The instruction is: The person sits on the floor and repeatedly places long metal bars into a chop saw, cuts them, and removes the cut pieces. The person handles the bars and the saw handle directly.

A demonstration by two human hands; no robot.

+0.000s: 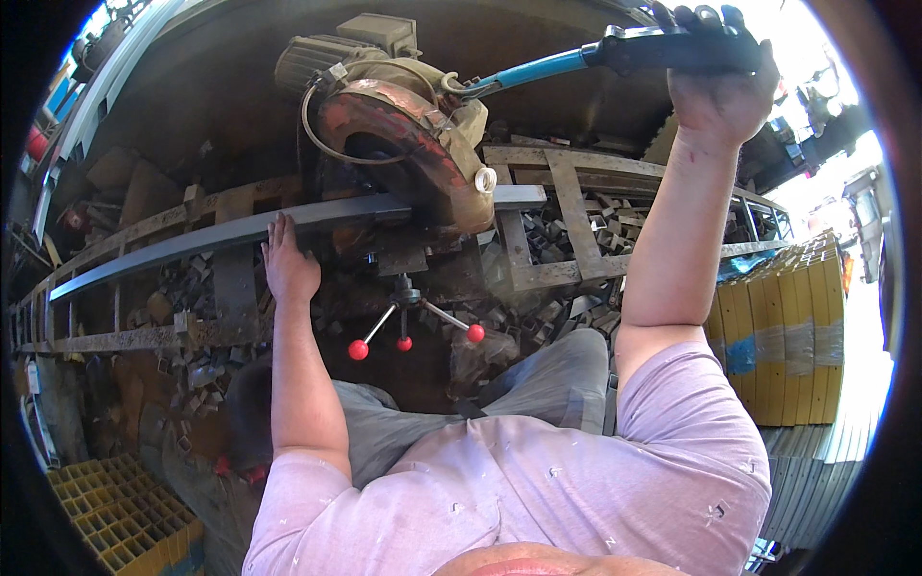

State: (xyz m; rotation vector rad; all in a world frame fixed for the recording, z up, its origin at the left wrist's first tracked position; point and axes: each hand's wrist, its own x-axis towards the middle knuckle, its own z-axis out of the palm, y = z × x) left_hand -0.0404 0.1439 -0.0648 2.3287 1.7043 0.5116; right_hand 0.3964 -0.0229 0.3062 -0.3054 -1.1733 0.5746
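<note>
My right hand [720, 101], raised at the upper right, is wrapped round the black grip of a blue lever handle [538, 70]. That handle runs left to a cut-off saw [413, 125] with a worn red guard and a beige motor. A long grey square metal tube [182, 242] passes beneath the saw head, and a short length of it shows on the far right side. My left hand [291, 267] grips the tube left of the saw, fingers over its upper edge. The guard hides the blade, so whether it touches the tube cannot be seen.
Nearest me on the saw is a clamp handle [406, 293] with three red knobs. A metal rack frame [567, 206] extends both ways, with many short tube offcuts [552, 240] below. Yellow stacked tubes stand in a bundle [783, 331] at right and another [120, 509] at lower left.
</note>
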